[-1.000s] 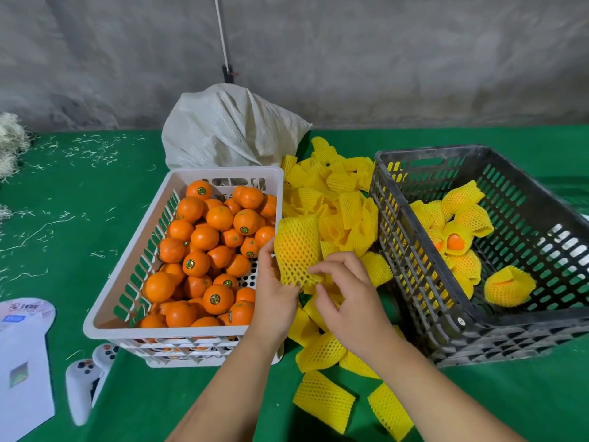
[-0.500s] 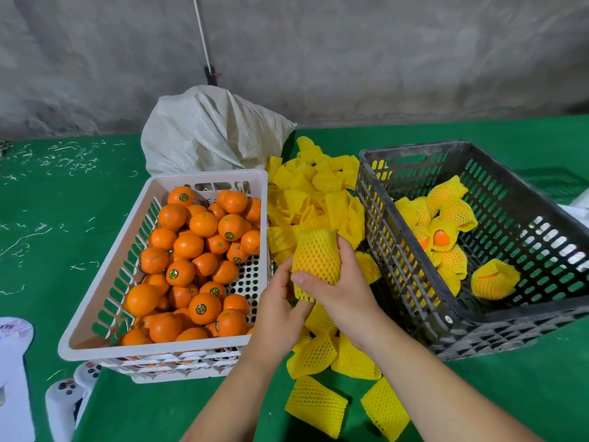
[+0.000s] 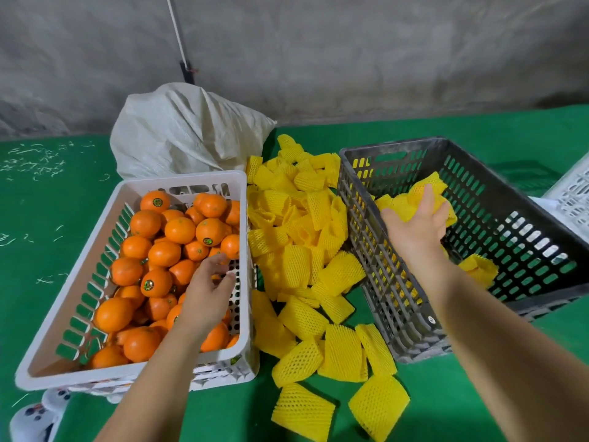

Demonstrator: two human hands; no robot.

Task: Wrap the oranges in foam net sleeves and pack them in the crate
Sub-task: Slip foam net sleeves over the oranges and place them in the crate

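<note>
My right hand [image 3: 417,224] is inside the dark grey crate [image 3: 398,301] and grips a sleeve-wrapped orange [image 3: 403,202] just above several other wrapped oranges [image 3: 478,269] lying in it. Over the white basket [image 3: 63,301] of bare oranges [image 3: 178,229], my left hand [image 3: 207,291] reaches with relaxed fingers near the right wall and holds nothing. A heap of yellow foam net sleeves [image 3: 299,250] lies between basket and crate.
A grey woven sack [image 3: 185,135] sits behind the basket against the concrete wall. Part of another white crate [image 3: 573,193] shows at the right edge. A white game controller [image 3: 35,416] lies at the bottom left on the green cloth [image 3: 47,218].
Both hands held the wrapped orange over the sleeve heap before. Now my right hand has carried it right into the crate, and my left hand has let go and moved left over the oranges.
</note>
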